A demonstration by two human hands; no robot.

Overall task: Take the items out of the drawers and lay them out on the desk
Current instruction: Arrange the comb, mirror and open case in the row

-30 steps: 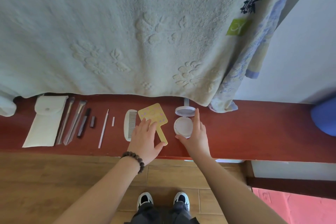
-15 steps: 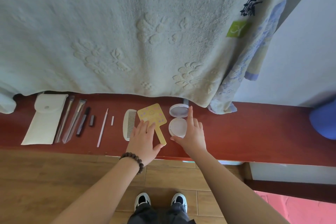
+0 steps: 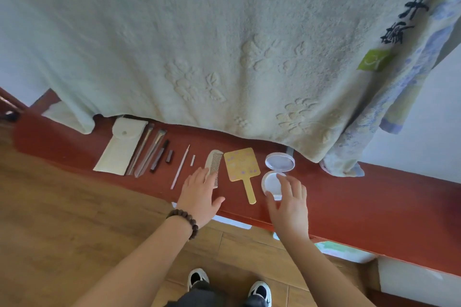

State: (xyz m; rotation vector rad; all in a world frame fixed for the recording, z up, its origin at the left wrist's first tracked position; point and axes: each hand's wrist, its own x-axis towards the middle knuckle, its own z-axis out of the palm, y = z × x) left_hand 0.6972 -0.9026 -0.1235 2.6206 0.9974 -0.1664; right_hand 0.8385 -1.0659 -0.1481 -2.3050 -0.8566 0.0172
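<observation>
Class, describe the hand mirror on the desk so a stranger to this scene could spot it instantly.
Find the red desk under the hanging pale towel. In the row of items, the hand mirror lies between the white comb and the open round compact. It alone is yellow, a square head with a straight handle.

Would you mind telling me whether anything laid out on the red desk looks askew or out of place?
Nothing stands out. The white pouch, white comb, yellow hand mirror and open round white compact lie in one neat row.
</observation>
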